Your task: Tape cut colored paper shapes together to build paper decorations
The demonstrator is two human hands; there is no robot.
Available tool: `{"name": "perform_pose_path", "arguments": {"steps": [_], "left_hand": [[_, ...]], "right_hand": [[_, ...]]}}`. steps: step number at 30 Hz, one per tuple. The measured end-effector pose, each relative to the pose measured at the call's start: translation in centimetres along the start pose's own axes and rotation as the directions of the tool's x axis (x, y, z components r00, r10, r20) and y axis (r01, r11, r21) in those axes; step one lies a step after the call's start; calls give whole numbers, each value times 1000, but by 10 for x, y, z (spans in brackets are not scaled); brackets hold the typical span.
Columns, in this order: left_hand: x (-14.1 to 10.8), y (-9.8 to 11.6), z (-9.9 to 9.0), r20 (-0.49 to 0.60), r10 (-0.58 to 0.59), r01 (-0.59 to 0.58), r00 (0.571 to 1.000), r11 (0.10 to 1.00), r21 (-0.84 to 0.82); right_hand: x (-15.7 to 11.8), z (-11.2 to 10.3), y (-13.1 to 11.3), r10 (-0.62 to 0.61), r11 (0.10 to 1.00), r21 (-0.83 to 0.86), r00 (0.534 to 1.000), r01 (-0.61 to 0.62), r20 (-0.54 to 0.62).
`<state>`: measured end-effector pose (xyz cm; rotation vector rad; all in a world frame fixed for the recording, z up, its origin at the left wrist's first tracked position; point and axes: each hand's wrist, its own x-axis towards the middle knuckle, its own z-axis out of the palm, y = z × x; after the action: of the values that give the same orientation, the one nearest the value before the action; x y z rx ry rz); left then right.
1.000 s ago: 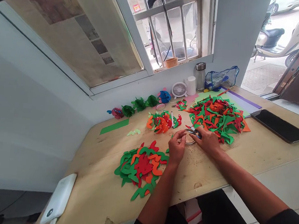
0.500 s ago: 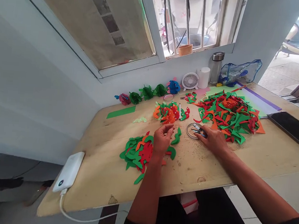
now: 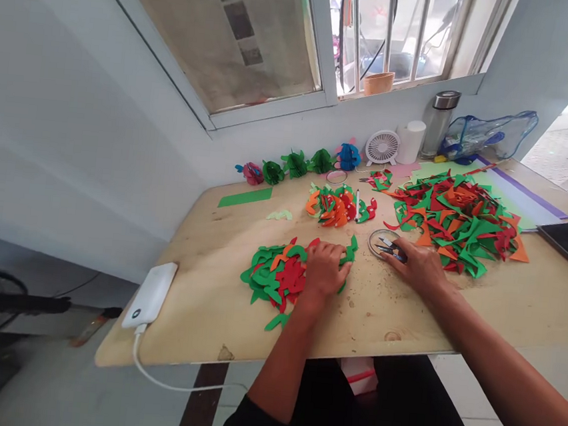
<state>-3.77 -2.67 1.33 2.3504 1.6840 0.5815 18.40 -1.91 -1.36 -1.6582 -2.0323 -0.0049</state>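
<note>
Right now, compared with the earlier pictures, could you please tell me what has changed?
The left hand has moved leftward from the ring and come down at the near pile of cut pieces. The right hand still holds the snips by the ring, and the heap of scraps looks unchanged.

Both forearms reach up from the bottom of the frame. The left hand (image 3: 327, 269) is palm down near the centre, fingers bent; the right hand (image 3: 420, 266), right of it, has its fingers curled, pointing toward the upper left.

Cut pieces (image 3: 265, 275) at left, near the front — scrap pile (image 3: 469, 221) right, fan (image 3: 383, 147) behind.
</note>
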Motion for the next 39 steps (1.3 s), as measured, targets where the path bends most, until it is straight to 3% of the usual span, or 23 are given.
{"name": "perform_pose_path", "arguments": {"steps": [4, 9, 14, 17, 27, 30, 36, 39], "left_hand": [[6, 10, -4, 36, -14, 9, 999, 992, 123], [10, 16, -8, -23, -68, 71, 997, 988, 139], [13, 11, 5, -152, -199, 184, 968, 977, -106], [15, 9, 11, -184, -248, 192, 951, 942, -275], [6, 31, 21, -70, -161, 132, 985, 941, -312], [6, 29, 24, -70, -225, 170, 972, 874, -455], [10, 26, 22, -4, -386, 226, 922, 549, -805], [11, 29, 19, -84, -396, 152, 914, 526, -837]], "right_hand": [[0, 1, 0, -2, 1000, -3, 1000, 2, -17], [0, 1, 1, -15, 1000, -8, 1000, 14, -21], [0, 1, -1, -14, 1000, -19, 1000, 14, -5], [-1, 1, -1, -9, 999, -33, 1000, 8, -15], [0, -1, -1, -23, 1000, -20, 999, 22, -32], [-1, 0, -1, -9, 1000, -15, 999, 8, -32], [-1, -3, -4, 81, 990, 117, 996, -78, -22], [2, -6, -6, 149, 955, 256, 989, -148, 16]]}}
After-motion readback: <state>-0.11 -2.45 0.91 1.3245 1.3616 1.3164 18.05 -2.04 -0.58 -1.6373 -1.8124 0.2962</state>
